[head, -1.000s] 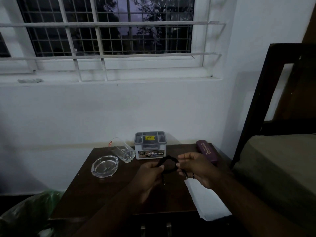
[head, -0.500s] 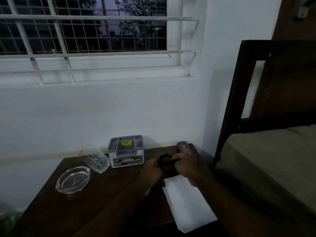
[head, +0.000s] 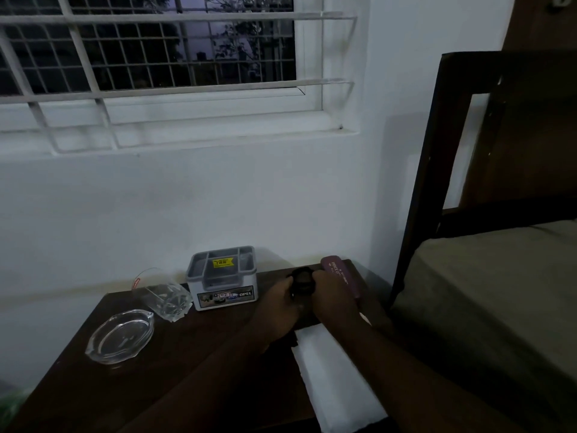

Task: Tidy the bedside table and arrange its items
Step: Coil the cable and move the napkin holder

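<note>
On the dark wooden bedside table [head: 93, 385] both hands meet around a small black looped thing, seemingly a wristwatch [head: 302, 281], held near the table's back right. My left hand [head: 278, 307] grips its left side and my right hand [head: 334, 300] its right side. A grey compartment box [head: 223, 278] with a yellow sticker stands to the left of the hands. A maroon case [head: 342, 278] lies just behind my right hand.
A clear glass [head: 164, 295] lies tipped beside the box, and a glass ashtray [head: 120, 335] sits at the front left. A white folded paper [head: 337, 379] overhangs the table's front right. The bed [head: 487, 301] and its dark headboard stand at right.
Both hands have carried the black watch away from me toward the table's back right, close to the maroon case. The view has swung to the right.
</note>
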The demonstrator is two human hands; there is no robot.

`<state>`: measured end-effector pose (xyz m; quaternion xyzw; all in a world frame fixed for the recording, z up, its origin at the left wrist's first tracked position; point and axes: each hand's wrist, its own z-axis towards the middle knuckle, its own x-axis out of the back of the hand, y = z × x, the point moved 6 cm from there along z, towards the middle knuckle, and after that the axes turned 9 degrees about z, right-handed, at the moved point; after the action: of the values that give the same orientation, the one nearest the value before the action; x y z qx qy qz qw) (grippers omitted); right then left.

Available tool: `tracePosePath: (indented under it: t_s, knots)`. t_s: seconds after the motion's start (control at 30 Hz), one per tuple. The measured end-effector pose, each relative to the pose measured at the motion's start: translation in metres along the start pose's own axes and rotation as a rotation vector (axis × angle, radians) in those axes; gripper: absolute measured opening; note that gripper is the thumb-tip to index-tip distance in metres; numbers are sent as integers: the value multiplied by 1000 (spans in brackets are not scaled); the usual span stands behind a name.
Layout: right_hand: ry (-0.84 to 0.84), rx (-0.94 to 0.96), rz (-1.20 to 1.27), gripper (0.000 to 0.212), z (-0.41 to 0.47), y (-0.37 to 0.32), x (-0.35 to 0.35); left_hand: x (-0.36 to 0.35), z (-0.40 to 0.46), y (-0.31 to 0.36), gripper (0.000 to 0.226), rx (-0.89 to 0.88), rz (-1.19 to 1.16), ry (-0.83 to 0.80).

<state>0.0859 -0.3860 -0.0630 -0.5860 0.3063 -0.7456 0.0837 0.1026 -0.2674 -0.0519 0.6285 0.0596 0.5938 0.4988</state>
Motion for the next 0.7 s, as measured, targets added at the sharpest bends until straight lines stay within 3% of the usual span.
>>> tracePosePath:
  t_s: [0.13, 0.23, 0.3, 0.37, 0.47, 0.7]
  knots:
    - [77, 241, 19, 36, -4, -35, 6, 47, -14, -8, 27, -178, 198, 159]
    - [-27, 485, 52, 60, -12, -64, -12, 96, -23, -19, 27, -273, 492, 393]
    - [-78, 482, 66, 76, -13, -73, -25, 117, -22, -37, 38, -150, 757, 402]
    - [-117, 448, 48, 86, -11, -77, -34, 127, -20, -65, 50, 105, 930, 256]
    - [-165, 400, -21, 94, -6, -81, -42, 130, -21, -88, 54, 244, 907, 165]
    - [-180, 361, 60, 84, -6, -94, -41, 141, -22, -75, 18, 128, 865, 278]
